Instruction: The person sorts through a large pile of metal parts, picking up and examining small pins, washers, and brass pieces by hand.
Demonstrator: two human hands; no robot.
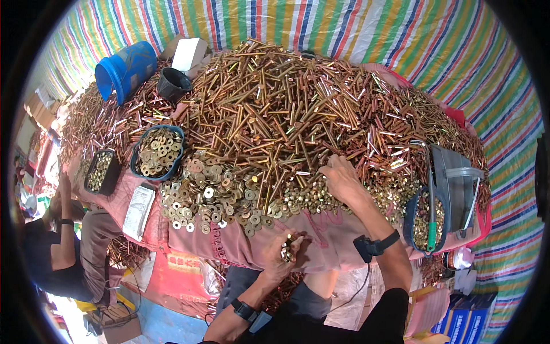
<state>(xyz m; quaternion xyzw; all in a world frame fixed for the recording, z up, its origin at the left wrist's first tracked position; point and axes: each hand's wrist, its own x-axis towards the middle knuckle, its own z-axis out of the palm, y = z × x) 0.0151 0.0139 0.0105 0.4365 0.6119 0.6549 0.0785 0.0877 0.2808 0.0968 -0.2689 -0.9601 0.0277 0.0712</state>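
My left hand (278, 255) is closed around a small bunch of metal bolts (288, 245), their ends showing above the fingers, over the near edge of the cloth-covered table. To the right, my right hand (342, 179) reaches into the border between the loose brass-coloured nuts (312, 202) and the big heap of long bolts (269, 109). Its fingertips are bent together at the heap, and whatever they grip is hidden. A spread of flat round washers (212, 198) lies left of the nuts. Each wrist wears a dark strap.
At left stand a blue tub (134, 153) of washers, a black tray (117, 175) of nuts and a silver packet (139, 212). Behind lie a blue bucket (129, 71) and a black pot (173, 85). A green-handled tool (432, 232) leans in a nut bin (409, 223) at right. Another person (60, 252) sits far left.
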